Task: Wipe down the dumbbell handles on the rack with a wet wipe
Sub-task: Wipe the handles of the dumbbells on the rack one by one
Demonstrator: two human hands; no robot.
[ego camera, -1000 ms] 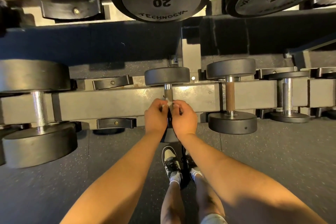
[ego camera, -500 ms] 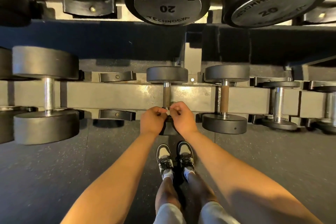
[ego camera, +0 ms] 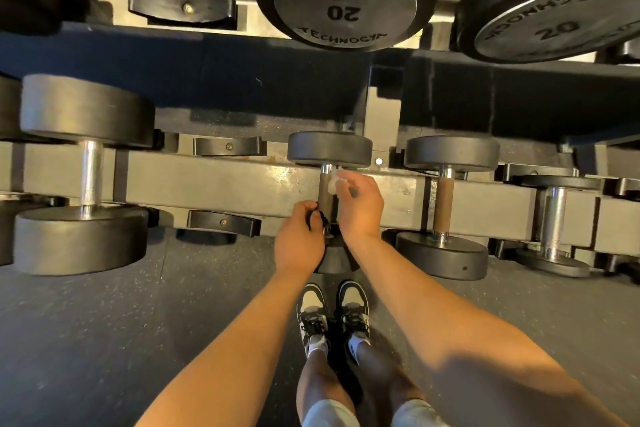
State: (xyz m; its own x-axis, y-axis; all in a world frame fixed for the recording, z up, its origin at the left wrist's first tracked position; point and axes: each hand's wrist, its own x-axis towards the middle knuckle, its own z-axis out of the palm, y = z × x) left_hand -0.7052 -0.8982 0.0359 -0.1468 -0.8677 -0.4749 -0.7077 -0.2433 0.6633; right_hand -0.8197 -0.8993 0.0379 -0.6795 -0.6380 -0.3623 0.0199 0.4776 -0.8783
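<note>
From the head camera, looking down at the rack: the small black round-headed dumbbell (ego camera: 330,149) sits in its cradle on the grey steel rack beam (ego camera: 225,184). The small white wet wipe (ego camera: 334,181) is up at the far end of its brown knurled handle (ego camera: 325,194), just under the far head. Danger spots, as I judge it: that wipe is a tiny wad held by fingertips alone, so it could slide off the grip, or skim only one side and leave the back of the bar untouched. The near stretch of the handle is covered by the other hand and may get skipped. And a hard tug could roll the weight in its cradle, with the black-and-white trainers (ego camera: 313,312) on the dark speckled rubber floor (ego camera: 104,322) right beneath! Now the hands. The right hand (ego camera: 360,208) is mostly closed, thumb and fingertips pinching the wipe at the right side of the handle, touching it or very nearly so. The left hand (ego camera: 299,241) is curled tight at the near end of the handle, fingers wrapped over something dark; whether that is the bar itself or a separate item, I cannot tell. Next along, a second brown-handled dumbbell (ego camera: 445,208) waits, untouched by either hand.
</note>
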